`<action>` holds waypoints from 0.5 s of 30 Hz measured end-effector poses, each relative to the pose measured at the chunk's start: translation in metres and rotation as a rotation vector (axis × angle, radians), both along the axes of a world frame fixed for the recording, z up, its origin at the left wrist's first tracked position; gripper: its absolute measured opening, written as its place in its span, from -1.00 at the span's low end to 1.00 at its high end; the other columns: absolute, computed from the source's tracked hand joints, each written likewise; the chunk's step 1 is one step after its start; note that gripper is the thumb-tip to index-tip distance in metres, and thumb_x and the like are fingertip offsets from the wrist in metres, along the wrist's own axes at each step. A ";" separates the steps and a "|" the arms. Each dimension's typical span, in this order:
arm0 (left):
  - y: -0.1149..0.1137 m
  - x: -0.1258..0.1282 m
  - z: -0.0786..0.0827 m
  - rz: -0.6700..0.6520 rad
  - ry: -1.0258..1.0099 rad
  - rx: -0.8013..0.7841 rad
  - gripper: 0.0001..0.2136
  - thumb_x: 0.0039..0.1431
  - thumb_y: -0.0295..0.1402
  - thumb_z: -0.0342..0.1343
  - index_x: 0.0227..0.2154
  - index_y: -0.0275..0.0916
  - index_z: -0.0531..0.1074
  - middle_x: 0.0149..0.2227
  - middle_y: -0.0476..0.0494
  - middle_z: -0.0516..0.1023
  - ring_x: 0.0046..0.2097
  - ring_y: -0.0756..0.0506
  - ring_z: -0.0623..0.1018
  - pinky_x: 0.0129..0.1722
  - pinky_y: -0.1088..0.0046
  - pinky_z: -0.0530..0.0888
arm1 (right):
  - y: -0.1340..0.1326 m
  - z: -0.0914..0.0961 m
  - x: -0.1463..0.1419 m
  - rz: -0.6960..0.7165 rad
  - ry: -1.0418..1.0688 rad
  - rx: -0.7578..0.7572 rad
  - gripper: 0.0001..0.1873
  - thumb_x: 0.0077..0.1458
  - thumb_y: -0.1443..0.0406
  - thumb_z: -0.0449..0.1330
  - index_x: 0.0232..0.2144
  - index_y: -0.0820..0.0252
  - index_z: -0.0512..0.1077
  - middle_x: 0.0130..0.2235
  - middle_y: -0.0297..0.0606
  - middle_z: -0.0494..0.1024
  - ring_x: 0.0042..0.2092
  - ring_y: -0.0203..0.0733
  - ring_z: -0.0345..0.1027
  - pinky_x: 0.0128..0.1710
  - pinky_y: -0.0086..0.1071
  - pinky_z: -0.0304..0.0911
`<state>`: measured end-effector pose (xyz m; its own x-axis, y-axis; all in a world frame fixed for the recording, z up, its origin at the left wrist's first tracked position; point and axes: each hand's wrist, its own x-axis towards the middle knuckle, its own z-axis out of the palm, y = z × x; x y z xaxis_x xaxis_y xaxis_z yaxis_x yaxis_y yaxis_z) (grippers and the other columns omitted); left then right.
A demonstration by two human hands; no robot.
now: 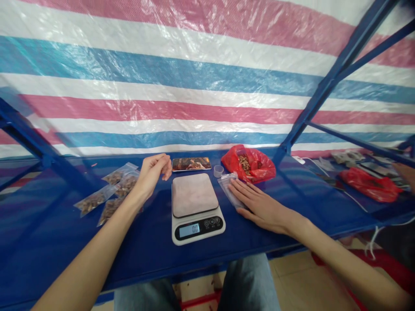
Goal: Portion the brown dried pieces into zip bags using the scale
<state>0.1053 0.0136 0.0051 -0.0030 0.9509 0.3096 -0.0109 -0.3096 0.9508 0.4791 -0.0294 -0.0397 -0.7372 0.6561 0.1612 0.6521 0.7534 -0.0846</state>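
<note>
My right hand (254, 203) lies flat, fingers stretched, on clear zip bags (229, 178) to the right of a white kitchen scale (195, 196). The scale's plate is bare and its display (189, 230) reads 0.0. My left hand (155, 169) hovers by the left end of a phone (191, 164), its fingers curled in and no object visible in them. Under and beside my left forearm lie several filled zip bags (94, 202) of small brown pieces. A small clear cup (218, 171) stands between the phone and an open red plastic bag (234, 160) of similar brown pieces (245, 166).
Everything rests on a blue table (152, 246). Blue metal posts (298, 125) rise at both sides, before a striped plastic sheet (181, 90). Farther right are another red bag (371, 183), a white cable (319, 166) and part of another person's arm (407, 175).
</note>
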 end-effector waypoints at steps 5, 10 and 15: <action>-0.001 -0.001 0.001 0.015 0.017 0.015 -0.65 0.28 -0.20 0.13 -0.60 -0.21 0.35 -0.65 0.00 0.27 -0.59 0.01 0.31 -0.58 0.47 0.23 | 0.011 0.023 0.020 -0.133 0.229 -0.002 -0.44 0.47 0.14 0.00 0.44 -0.05 0.24 0.43 -0.17 0.32 0.45 0.05 0.18 0.42 0.04 0.16; 0.000 -0.001 -0.001 -0.006 0.020 0.023 -0.63 0.30 -0.20 0.13 -0.61 -0.21 0.35 -0.64 0.00 0.28 -0.58 0.01 0.31 -0.57 0.47 0.23 | 0.045 0.020 0.061 -0.385 0.316 0.117 -0.72 0.37 0.21 0.11 -0.19 0.08 0.63 -0.12 -0.11 0.71 -0.04 0.08 0.59 0.03 -0.04 0.46; 0.000 -0.001 -0.002 -0.013 0.010 0.009 -0.65 0.30 -0.21 0.14 -0.59 -0.22 0.37 -0.64 0.02 0.28 -0.58 0.02 0.32 -0.57 0.48 0.23 | 0.063 0.006 0.064 -0.426 0.223 0.091 -0.77 0.32 0.12 0.22 -0.26 0.11 0.58 -0.18 -0.15 0.68 -0.14 0.01 0.59 -0.12 -0.19 0.44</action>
